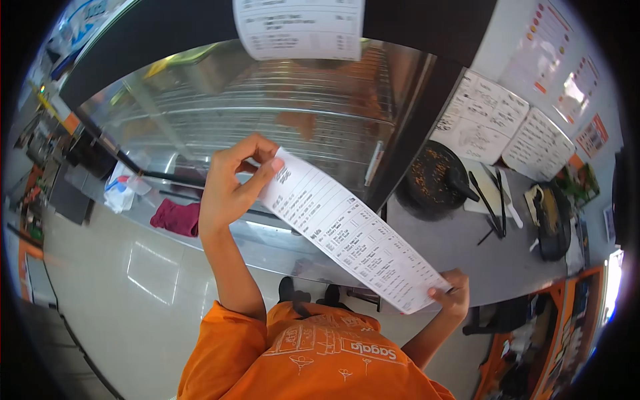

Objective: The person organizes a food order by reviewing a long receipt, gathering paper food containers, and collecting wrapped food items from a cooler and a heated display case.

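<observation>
A long printed paper receipt (345, 225) is stretched on a slant in front of me, printed side up. My left hand (237, 185) pinches its upper left end between thumb and fingers. The lower right end is in the grip of my right hand (452, 294), near the front edge of the counter. Behind the paper stands a glass display case (240, 112) with wire racks inside. Another printed slip (302, 30) hangs on the case's dark upper frame. The receipt covers part of the case's lower front.
On the grey counter (425, 250) to the right are a dark mortar (430, 182) with a pestle, black tongs (492, 205), a white cutting board (477, 185) and a black dish (554, 222). A maroon cloth (176, 217) lies left. Handwritten sheets (487, 112) lean at the wall.
</observation>
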Demonstrator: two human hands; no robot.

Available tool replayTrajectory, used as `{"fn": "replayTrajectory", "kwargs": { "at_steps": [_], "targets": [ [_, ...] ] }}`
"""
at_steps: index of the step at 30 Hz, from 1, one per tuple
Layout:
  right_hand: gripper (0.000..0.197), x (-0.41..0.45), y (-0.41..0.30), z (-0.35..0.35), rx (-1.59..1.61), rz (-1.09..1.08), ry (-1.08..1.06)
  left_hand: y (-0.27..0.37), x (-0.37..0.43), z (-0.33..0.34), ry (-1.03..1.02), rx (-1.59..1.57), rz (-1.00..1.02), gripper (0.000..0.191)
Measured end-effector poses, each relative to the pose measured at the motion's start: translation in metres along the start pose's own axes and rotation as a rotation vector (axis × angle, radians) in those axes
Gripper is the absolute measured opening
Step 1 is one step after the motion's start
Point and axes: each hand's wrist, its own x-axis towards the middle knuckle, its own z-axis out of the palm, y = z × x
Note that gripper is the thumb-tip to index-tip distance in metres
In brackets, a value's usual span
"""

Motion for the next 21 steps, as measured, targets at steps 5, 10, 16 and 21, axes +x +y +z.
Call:
{"fn": "replayTrajectory", "kwargs": {
  "at_steps": [5, 10, 16, 21],
  "targets": [
    [0.019, 0.021, 0.004, 0.033, -0.064, 0.092, -0.414, 0.027, 0.007, -0.004, 0.138, 0.018, 0.003, 0.01],
    [0.023, 0.035, 0.014, 0.061, -0.139, 0.028, -0.642, 0.046, 0.017, -0.012, 0.132, 0.063, 0.127, 0.008],
    [0.027, 0.052, 0.001, 0.092, -0.155, -0.039, -0.701, 0.046, 0.021, -0.023, 0.054, 0.046, 0.121, 0.01],
    [0.024, 0.055, -0.004, 0.11, -0.111, -0.102, -0.637, 0.048, 0.026, -0.026, 0.036, 0.03, 0.093, 0.011]
  ]
}}
